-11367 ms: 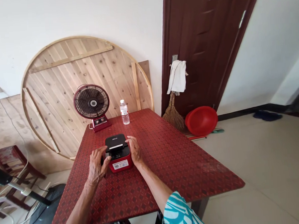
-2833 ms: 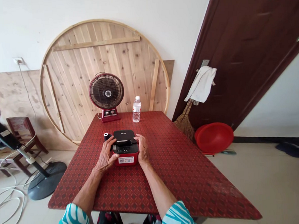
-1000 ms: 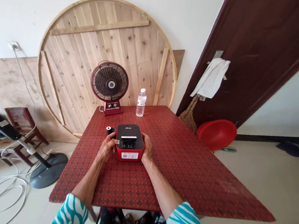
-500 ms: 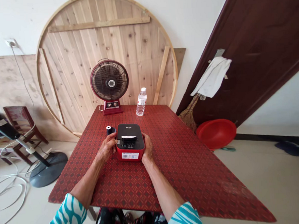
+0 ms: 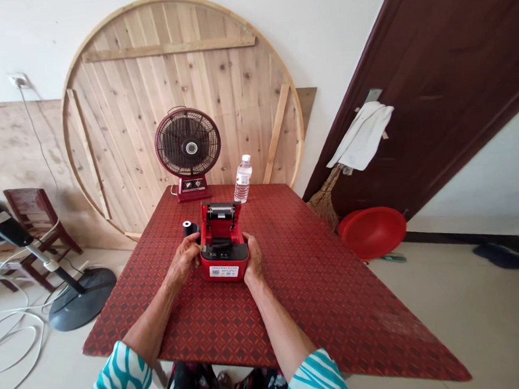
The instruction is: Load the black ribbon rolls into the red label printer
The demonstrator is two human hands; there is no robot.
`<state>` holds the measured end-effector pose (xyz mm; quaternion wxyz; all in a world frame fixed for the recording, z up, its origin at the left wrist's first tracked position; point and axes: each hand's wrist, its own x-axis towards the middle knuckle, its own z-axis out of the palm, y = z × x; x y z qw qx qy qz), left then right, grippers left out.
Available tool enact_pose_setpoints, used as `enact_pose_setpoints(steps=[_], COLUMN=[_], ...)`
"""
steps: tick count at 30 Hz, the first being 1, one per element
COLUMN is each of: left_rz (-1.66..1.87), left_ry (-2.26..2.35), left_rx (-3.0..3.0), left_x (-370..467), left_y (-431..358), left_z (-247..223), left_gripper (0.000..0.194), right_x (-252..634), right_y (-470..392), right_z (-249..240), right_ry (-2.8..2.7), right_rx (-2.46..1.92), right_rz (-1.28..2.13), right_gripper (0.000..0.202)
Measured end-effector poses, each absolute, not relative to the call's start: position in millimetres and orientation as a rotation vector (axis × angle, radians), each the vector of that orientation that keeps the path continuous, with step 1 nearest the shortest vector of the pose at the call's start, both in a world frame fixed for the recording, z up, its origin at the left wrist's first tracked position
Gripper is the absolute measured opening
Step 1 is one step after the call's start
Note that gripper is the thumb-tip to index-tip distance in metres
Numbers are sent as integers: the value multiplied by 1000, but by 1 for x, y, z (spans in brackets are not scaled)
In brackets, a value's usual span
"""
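Observation:
A small red and black receipt printer (image 5: pixel 226 270) stands on the table in front of me with its lid (image 5: pixel 220 212) tipped up and back, so its red inner bay shows. My right hand (image 5: pixel 253 259) wraps round the printer's right side. At the left front corner, my left hand (image 5: pixel 186 256) has its fingers curled against the side. Just behind that hand sits a small dark roll (image 5: pixel 188 227) with a white core, probably paper.
The table (image 5: pixel 310 286) has a red patterned cover. Farther back stand a table fan (image 5: pixel 188 149) and a water bottle (image 5: pixel 242 181). A round wooden board (image 5: pixel 230 101) leans on the wall. On the floor are a red basin (image 5: pixel 373 234) and a black stand base (image 5: pixel 83 297).
The printer's lid was closed and now stands up. My left fingers have drawn slightly away from the latch, while my right hand stays on the side.

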<state>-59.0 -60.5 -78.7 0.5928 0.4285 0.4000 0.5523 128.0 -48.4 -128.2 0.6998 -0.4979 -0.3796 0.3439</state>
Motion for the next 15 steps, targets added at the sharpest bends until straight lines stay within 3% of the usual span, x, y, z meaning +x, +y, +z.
enact_pose_setpoints(steps=[11,15], left_rz=[1235,1230], left_ry=[1009,1094], left_rx=[1097,1334], left_x=[-63,-68], left_y=[-60,-51], left_z=[-69,-50], left_gripper=[55,40], right_x=[126,127], right_y=[-52,-49], right_z=[-120,-124], right_ry=[-858,-818], right_rx=[-1140,-1089], right_rz=[753,806], right_gripper=[47,47])
